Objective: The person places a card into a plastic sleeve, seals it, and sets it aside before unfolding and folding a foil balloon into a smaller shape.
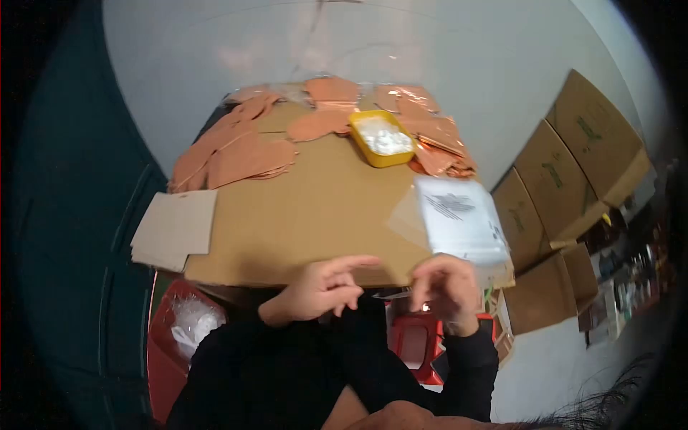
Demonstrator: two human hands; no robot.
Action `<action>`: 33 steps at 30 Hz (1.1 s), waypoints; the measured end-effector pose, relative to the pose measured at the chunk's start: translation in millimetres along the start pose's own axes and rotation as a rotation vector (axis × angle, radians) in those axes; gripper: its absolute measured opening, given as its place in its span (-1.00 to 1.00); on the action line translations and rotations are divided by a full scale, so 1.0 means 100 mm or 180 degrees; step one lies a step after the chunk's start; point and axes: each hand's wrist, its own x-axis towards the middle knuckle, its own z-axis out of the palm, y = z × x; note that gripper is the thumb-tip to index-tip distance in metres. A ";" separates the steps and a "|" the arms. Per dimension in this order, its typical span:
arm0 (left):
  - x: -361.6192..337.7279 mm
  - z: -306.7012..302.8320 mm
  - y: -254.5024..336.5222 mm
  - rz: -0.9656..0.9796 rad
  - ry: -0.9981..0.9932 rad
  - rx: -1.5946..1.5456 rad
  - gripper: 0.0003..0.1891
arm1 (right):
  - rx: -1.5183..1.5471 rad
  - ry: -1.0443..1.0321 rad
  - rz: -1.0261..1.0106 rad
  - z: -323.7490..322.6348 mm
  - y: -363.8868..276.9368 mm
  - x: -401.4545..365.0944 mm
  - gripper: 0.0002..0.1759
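Observation:
Above the near edge of the cardboard-topped table [308, 215] is my left hand [322, 287], its index finger stretched out and the others loosely bent, with nothing in it. My right hand [448, 283] hovers just below a stack of clear printed plastic bags [459, 215]. Its fingers are curved and apart, partly blurred, and I see nothing held in them. Flat orange mitt-shaped pieces lie in piles, one pile [251, 159] at the left and another [330, 93] at the back. A yellow tub [380, 161] with white contents stands at the back right.
Grey-beige cardboard sheets [175, 222] lie at the table's left corner. Plastic-wrapped orange pieces [441, 136] are at the back right. A red bin [165, 344] with clear plastic stands lower left, a red stool [412, 344] below the table. Cardboard boxes [552, 179] stand at the right.

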 end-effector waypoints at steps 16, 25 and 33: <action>-2.13 -1.01 -0.07 -0.0200 0.3816 0.0121 -0.80 | -0.0616 -0.0551 -0.0007 0.68 1.48 1.74 -0.54; -3.80 -2.15 -1.16 -0.4333 0.3916 0.4215 -0.79 | -0.0345 -0.0080 0.0710 0.58 1.78 1.84 -0.65; -2.19 -2.15 0.57 -0.0653 0.4290 0.5255 -0.74 | -0.0461 -0.0257 0.0868 0.46 1.91 1.82 -0.66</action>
